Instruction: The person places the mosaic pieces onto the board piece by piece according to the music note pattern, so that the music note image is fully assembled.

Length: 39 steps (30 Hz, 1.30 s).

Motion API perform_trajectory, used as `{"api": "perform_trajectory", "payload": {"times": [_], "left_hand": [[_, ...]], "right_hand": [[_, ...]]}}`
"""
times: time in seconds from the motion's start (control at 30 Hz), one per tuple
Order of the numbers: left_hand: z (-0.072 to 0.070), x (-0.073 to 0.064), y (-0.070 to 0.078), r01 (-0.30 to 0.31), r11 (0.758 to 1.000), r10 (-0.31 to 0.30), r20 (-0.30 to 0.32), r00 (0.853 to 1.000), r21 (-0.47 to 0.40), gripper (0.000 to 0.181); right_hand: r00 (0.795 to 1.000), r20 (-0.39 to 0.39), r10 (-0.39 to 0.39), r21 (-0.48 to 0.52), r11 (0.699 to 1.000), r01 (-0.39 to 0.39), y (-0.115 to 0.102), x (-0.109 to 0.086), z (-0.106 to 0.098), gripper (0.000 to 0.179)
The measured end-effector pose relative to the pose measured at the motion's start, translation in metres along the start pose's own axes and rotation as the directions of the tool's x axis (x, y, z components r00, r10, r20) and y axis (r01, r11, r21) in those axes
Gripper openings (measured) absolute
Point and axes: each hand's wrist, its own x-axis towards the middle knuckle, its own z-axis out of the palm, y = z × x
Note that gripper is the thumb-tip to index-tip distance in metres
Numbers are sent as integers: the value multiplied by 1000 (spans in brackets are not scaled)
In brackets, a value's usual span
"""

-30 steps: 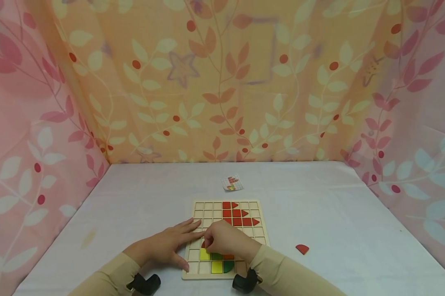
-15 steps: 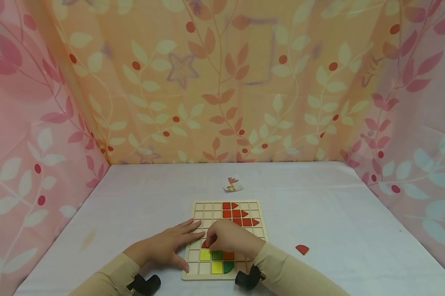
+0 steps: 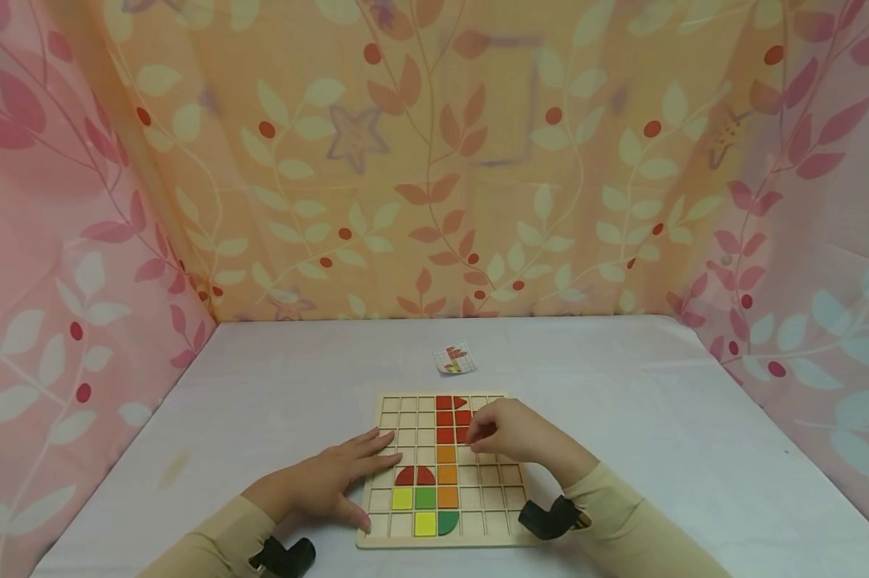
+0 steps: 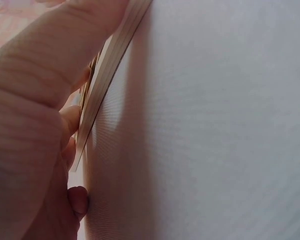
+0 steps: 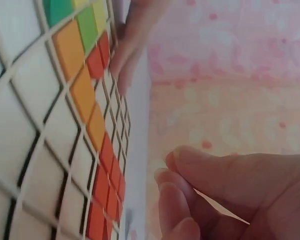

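Observation:
My left hand (image 3: 322, 480) lies with spread fingers along the left edge of a wooden grid board (image 3: 492, 475). Its thumb and fingers touch the board's edge (image 4: 101, 82) in the left wrist view. Over the right half of the board hovers my right hand (image 3: 528, 440), fingers curled. In the right wrist view its thumb and fingertips (image 5: 177, 157) come together and no piece shows between them. Two red quarter-round pieces (image 3: 415, 477) sit side by side, above yellow and green squares (image 3: 425, 498). An orange column (image 3: 447, 475) runs up to red squares (image 3: 444, 418).
A small printed pattern card (image 3: 454, 359) lies behind the board on the white tablecloth (image 3: 297, 385). Patterned curtains (image 3: 420, 160) enclose the table at the back and sides. Black wrist mounts (image 3: 550, 518) hang near the board's front corners.
My right hand has left the red quarter-round pieces and moved right, uncovering both. Its forearm now covers where a loose red quarter-round piece lay. My left hand has stayed still.

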Motion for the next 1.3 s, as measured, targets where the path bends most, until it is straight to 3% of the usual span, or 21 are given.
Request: {"api": "perform_trajectory", "payload": {"times": [0.3,0.53,0.8,1.0,1.17,1.3], "left_hand": [[-1,0,0,-6,1000,6,0,1000,-8,92],[-1,-1,1,2,1000,-2,3,1000,-12,92],[0,0,1,25,1000,-25,14,1000,-11,91],[1,0,1,35,999,-35,16,999,-19,91],[1,0,0,40,999,-39,17,999,-24,91],[0,0,0,33,999,-33,11,999,-19,92]], "right_hand": [[989,-73,126,28,992,-124,33,-26,-28,4],[971,-107,214,-10,976,-217,65,-50,-42,12],[975,7,221,-31,975,-220,93,-77,-61,12],[973,88,212,-30,977,-210,108,-90,-61,21],[985,88,152,-55,988,-147,113,-93,-54,31],[985,84,153,-51,987,-150,112,-92,-53,32]]}}
